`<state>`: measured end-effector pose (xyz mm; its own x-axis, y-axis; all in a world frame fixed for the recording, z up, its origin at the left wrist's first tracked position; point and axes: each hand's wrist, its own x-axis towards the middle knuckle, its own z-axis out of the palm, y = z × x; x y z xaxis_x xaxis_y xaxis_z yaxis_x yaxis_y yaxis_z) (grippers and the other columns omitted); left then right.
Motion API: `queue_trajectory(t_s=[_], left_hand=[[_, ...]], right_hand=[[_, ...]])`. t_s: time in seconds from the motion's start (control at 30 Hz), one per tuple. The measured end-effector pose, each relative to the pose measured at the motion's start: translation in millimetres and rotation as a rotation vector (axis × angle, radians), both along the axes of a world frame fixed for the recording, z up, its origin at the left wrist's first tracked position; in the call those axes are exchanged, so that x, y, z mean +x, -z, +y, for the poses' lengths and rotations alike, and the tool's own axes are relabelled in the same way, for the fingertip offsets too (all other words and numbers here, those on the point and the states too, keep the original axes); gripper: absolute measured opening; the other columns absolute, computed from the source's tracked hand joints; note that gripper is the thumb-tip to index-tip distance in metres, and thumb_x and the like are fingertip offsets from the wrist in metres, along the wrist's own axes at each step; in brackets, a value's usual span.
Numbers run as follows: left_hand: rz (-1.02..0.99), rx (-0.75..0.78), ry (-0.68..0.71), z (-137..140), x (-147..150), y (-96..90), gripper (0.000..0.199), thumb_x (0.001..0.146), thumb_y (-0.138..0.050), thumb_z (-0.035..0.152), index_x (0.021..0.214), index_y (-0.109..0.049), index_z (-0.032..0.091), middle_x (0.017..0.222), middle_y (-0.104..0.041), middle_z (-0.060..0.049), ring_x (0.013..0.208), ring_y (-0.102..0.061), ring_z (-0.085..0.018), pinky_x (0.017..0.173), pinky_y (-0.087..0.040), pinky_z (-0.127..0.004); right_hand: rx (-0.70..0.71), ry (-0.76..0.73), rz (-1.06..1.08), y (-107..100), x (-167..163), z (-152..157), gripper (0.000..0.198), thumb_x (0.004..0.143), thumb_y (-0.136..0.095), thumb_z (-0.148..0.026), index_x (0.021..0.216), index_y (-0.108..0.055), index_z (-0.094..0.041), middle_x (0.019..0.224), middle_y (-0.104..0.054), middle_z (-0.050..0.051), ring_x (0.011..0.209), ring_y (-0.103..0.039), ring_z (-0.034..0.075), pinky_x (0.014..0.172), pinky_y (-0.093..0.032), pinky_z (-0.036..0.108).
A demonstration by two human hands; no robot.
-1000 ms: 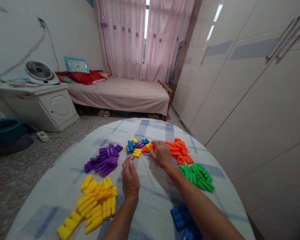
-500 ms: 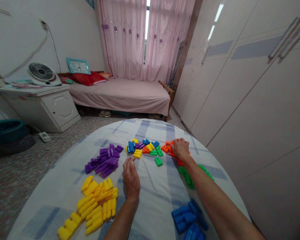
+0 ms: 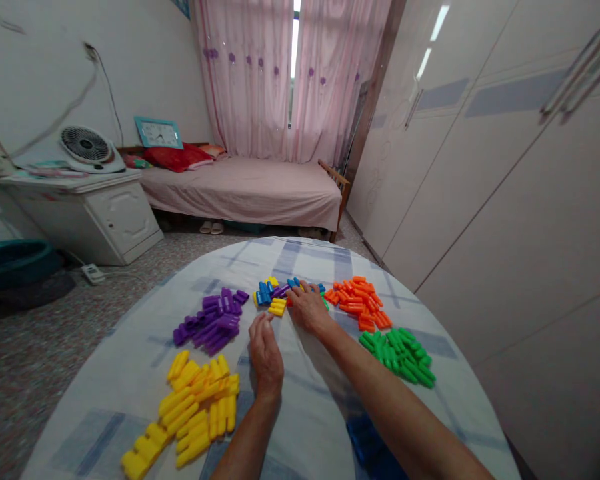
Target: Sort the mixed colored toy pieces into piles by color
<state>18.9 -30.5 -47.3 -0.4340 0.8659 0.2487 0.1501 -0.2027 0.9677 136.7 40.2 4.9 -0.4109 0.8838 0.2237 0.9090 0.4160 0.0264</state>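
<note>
My left hand point(image 3: 267, 353) rests on the tablecloth with its fingers loosely stretched out and nothing in it, right of the purple plastic building blocks point(image 3: 213, 321) and the yellow blocks point(image 3: 200, 400). My right hand point(image 3: 307, 307) reaches over the mixed heap at the centre, fingers apart and touching blocks there; its palm hides part of the heap. Around it show a small yellow block point(image 3: 277, 307), blue blocks point(image 3: 264, 293) and a bit of green. An orange pile point(image 3: 360, 301) and a green pile point(image 3: 400, 355) lie to the right.
Dark blue blocks point(image 3: 367, 443) lie at the near right, partly under my right forearm. A checked cloth point(image 3: 310, 413) covers the round table. Beyond stand a bed point(image 3: 250, 187), a white cabinet point(image 3: 125, 220) with a fan point(image 3: 87, 145), and a tall wardrobe point(image 3: 505, 233).
My right hand has moved left from the orange pile to the mixed heap, uncovering the orange and green piles. My left hand has stayed in place.
</note>
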Motion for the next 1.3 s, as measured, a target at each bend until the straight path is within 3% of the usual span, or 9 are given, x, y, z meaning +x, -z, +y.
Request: queue_trajectory(t_s=[0.17, 0.33, 0.47, 0.67, 0.77, 0.87, 1.07, 1.17, 1.3], left_hand=[[-0.006, 0.0, -0.005, 0, 0, -0.3, 0.042, 0.093, -0.028, 0.043, 0.109, -0.058, 0.017, 0.123, -0.052, -0.011, 0.12, -0.047, -0.019, 0.105, -0.035, -0.033], [0.02, -0.004, -0.011, 1, 0, -1.0, 0.042, 0.092, -0.029, 0.043, 0.107, -0.059, 0.017, 0.122, -0.053, -0.011, 0.119, -0.047, -0.02, 0.105, -0.035, -0.034], [0.042, -0.007, -0.007, 0, 0, -1.4, 0.043, 0.093, -0.027, 0.043, 0.107, -0.059, 0.017, 0.121, -0.053, -0.011, 0.118, -0.047, -0.02, 0.105, -0.036, -0.034], [0.046, -0.006, -0.002, -1, 0, -2.0, 0.043, 0.093, -0.028, 0.043, 0.107, -0.059, 0.017, 0.122, -0.052, -0.011, 0.119, -0.047, -0.019, 0.106, -0.036, -0.033], [0.048, -0.019, 0.007, -1, 0, -2.1, 0.044, 0.093, -0.027, 0.043, 0.109, -0.058, 0.016, 0.123, -0.051, -0.012, 0.119, -0.047, -0.019, 0.106, -0.035, -0.034], [0.049, -0.016, 0.002, -1, 0, -2.0, 0.044, 0.093, -0.027, 0.043, 0.108, -0.059, 0.016, 0.122, -0.052, -0.012, 0.119, -0.047, -0.02, 0.106, -0.035, -0.034], [0.087, 0.017, -0.011, 0, 0, -2.2, 0.042, 0.093, -0.028, 0.041, 0.106, -0.059, 0.016, 0.118, -0.054, -0.011, 0.117, -0.048, -0.019, 0.107, -0.034, -0.033], [0.103, 0.02, 0.001, 0, 0, -2.3, 0.041, 0.093, -0.027, 0.041, 0.105, -0.059, 0.017, 0.118, -0.054, -0.011, 0.118, -0.047, -0.019, 0.107, -0.034, -0.035], [0.129, 0.041, 0.016, 0, -1, -1.3, 0.041, 0.093, -0.027, 0.04, 0.104, -0.059, 0.017, 0.116, -0.054, -0.01, 0.116, -0.049, -0.019, 0.107, -0.034, -0.036]], right_hand=[[0.014, 0.021, -0.039, 0, -6, 1, 0.024, 0.091, -0.04, -0.022, 0.101, -0.061, -0.018, 0.111, -0.062, 0.011, 0.111, -0.047, 0.025, 0.094, -0.031, 0.041], [-0.012, 0.081, 0.089, -9, 3, -6, 0.028, 0.086, -0.051, -0.027, 0.112, -0.057, -0.021, 0.111, -0.059, 0.009, 0.105, -0.05, 0.022, 0.089, -0.035, 0.034], [0.037, 0.228, 0.198, -23, 39, -9, 0.032, 0.087, -0.049, -0.027, 0.118, -0.052, -0.021, 0.115, -0.057, 0.008, 0.099, -0.054, 0.018, 0.084, -0.037, 0.028], [0.066, 0.605, 0.074, -37, 111, -6, 0.029, 0.087, -0.047, -0.026, 0.113, -0.057, -0.02, 0.111, -0.059, 0.01, 0.099, -0.054, 0.021, 0.081, -0.036, 0.032], [-0.001, 0.64, 0.037, -33, 127, -7, 0.028, 0.086, -0.047, -0.025, 0.11, -0.059, -0.02, 0.11, -0.06, 0.01, 0.101, -0.054, 0.022, 0.082, -0.036, 0.033], [0.053, 0.59, 0.131, -31, 129, -14, 0.032, 0.085, -0.047, -0.028, 0.115, -0.058, -0.02, 0.117, -0.059, 0.01, 0.107, -0.052, 0.024, 0.085, -0.036, 0.036], [0.357, 0.512, 0.617, -30, 137, -71, 0.038, 0.086, -0.041, -0.037, 0.111, -0.059, -0.016, 0.114, -0.06, 0.01, 0.106, -0.053, 0.022, 0.091, -0.038, 0.037], [0.512, 0.699, 0.848, -17, 155, -114, 0.042, 0.085, -0.038, -0.042, 0.11, -0.06, -0.015, 0.109, -0.061, 0.01, 0.098, -0.055, 0.021, 0.085, -0.042, 0.034], [0.613, 0.957, 0.936, 15, 182, -155, 0.047, 0.082, -0.037, -0.042, 0.112, -0.059, -0.013, 0.112, -0.06, 0.013, 0.1, -0.054, 0.023, 0.086, -0.041, 0.035]])
